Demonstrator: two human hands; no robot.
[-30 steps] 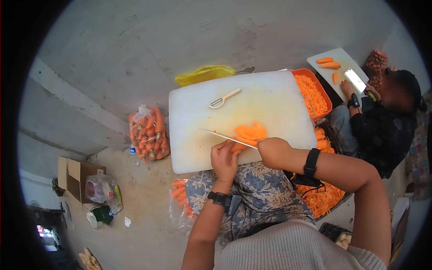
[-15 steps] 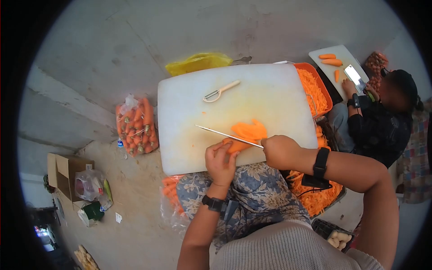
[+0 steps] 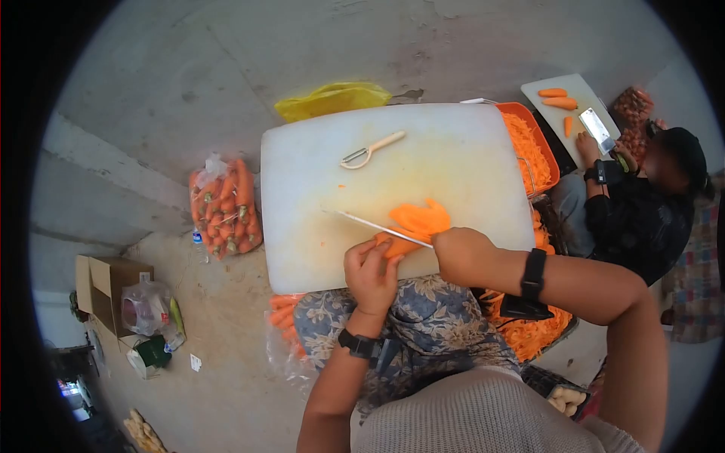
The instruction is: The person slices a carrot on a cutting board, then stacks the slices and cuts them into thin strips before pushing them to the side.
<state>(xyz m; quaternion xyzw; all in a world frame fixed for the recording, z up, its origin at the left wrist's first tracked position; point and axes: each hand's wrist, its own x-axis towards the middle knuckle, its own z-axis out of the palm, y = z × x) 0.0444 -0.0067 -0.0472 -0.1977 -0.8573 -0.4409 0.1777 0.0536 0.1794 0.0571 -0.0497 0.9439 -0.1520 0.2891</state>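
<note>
On the white cutting board (image 3: 310, 181) my left hand (image 3: 369, 270) has its fingers closed on a peeled carrot (image 3: 405, 247). My right hand (image 3: 462, 258) grips a knife (image 3: 370, 223) by its handle, which the fist hides. The thin blade runs across the carrot, just beyond my left fingertips. Behind the blade lie flat carrot slices (image 3: 424, 217), fanned and overlapping. Farther up the board rests a peeler (image 3: 371, 150) with a pale handle, touched by neither hand.
A bag of carrots (image 3: 226, 215) stands left of the board. An orange basket (image 3: 553, 170) of shredded carrot is at the right, with more shredded carrot (image 3: 540, 332) below. At far right, a co-worker (image 3: 642, 204) holds a cleaver (image 3: 596, 130) over another board (image 3: 565, 84).
The knife and my right hand have shifted slightly left and toward my body. My left hand stays on the carrot. The whole view has moved a little.
</note>
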